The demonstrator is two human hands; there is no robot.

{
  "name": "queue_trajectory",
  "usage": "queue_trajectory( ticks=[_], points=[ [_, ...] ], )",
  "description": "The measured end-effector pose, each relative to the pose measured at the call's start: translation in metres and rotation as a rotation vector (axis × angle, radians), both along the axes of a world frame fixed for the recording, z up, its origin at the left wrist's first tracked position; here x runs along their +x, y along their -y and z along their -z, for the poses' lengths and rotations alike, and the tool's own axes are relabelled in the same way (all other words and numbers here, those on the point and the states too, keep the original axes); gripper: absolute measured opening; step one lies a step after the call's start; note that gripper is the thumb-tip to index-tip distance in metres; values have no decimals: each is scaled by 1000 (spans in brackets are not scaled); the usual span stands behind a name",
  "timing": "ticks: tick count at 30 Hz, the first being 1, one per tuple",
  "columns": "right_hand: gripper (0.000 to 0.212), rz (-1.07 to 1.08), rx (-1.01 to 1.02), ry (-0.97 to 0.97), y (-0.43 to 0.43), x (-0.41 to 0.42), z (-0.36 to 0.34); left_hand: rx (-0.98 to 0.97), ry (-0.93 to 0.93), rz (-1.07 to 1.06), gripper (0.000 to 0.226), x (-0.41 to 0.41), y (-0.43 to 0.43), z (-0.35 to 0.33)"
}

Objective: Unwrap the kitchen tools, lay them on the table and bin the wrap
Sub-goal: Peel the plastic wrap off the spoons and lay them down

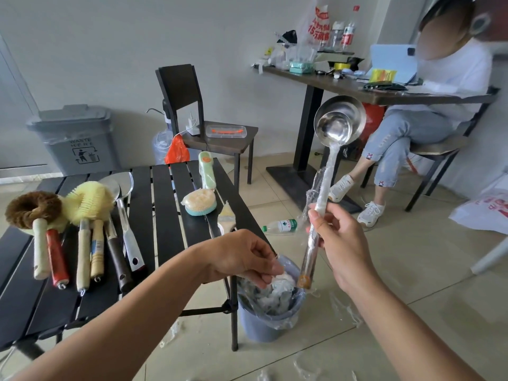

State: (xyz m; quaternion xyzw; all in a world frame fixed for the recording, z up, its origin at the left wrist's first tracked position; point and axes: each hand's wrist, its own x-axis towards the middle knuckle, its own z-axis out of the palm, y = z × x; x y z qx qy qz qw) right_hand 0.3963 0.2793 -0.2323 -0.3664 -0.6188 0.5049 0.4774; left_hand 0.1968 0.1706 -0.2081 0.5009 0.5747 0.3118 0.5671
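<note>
Head view: the right hand (334, 237) grips the handle of a steel ladle (334, 149), held upright, its upper handle still wrapped in film. The left hand (242, 257) pinches crumpled wrap (276, 279) over the lined bin (270, 320) at the black table's (165, 215) right edge. Unwrapped brushes (82, 213) lie along its left side.

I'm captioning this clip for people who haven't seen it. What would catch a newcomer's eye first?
Probably the steel ladles, held upright by the right hand at centre right, handle still partly in plastic wrap. Next, the left hand pushing crumpled wrap into the small blue bin beside the black slatted table. On the table's left lies a row of unwrapped brushes.
</note>
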Motion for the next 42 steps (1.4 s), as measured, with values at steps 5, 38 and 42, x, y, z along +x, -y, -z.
queue_trajectory(
  ticks=[5, 38, 42],
  points=[
    [12, -95, -128, -72, 4, 1, -7, 19, -320, -71, 17, -19, 1, -3],
    [43, -326, -416, -122, 36, -23, -10, 579, -180, -716, 30, 47, -17, 23],
    [32, -307, -452, -71, 27, -16, -12, 537, -151, -738, 29, 41, -15, 24]
  ],
)
